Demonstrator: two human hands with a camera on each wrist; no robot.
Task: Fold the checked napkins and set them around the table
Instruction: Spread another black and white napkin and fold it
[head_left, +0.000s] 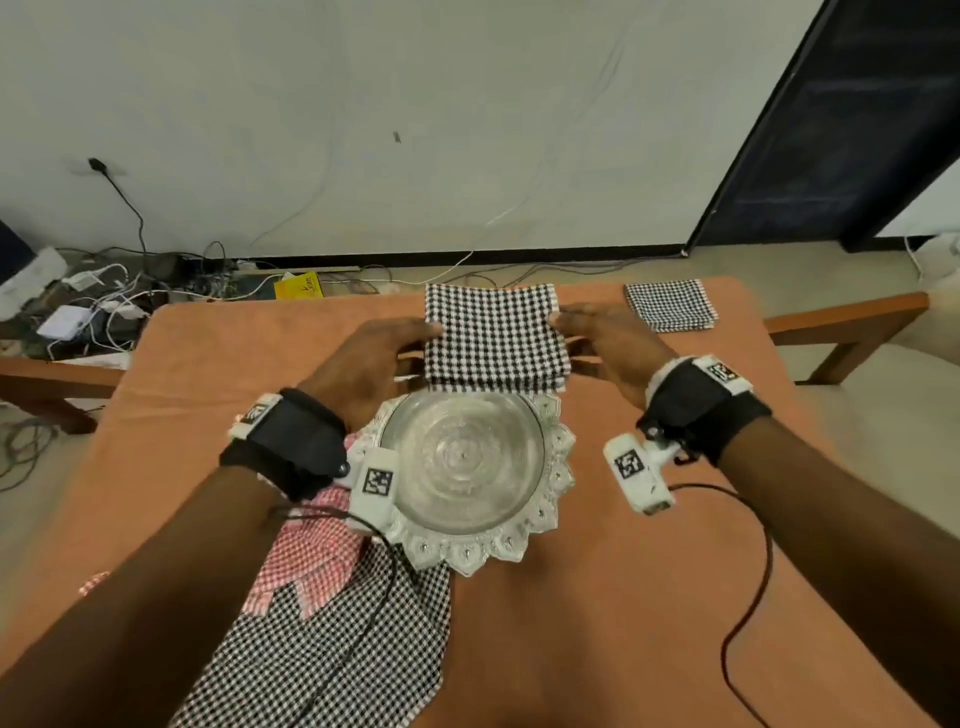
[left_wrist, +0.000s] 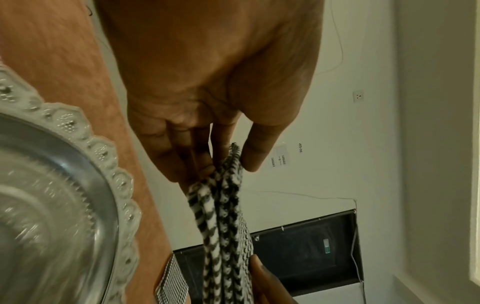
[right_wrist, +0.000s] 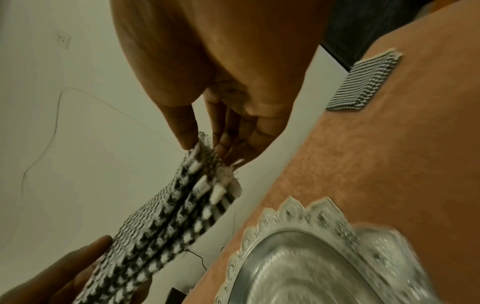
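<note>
The held napkin (head_left: 493, 332) is coarse woven cloth in a matt black-and-white check, its folded layers thick at the edges. The table (head_left: 649, 571) wears a matt, slightly fuzzy orange cloth. The bowl (head_left: 462, 457) looks like glossy ribbed clear glass, on a shiny embossed plate (head_left: 550, 499) with a scalloped rim

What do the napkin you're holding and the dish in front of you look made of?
Napkin: woven cloth, matte; black-and-white check, and soft folded layers show between the left hand and right hand. Dish: probably clear pressed glass, glossy with ringed ridges; its scalloped rim looks silvery, perhaps metal or plastic.
</note>
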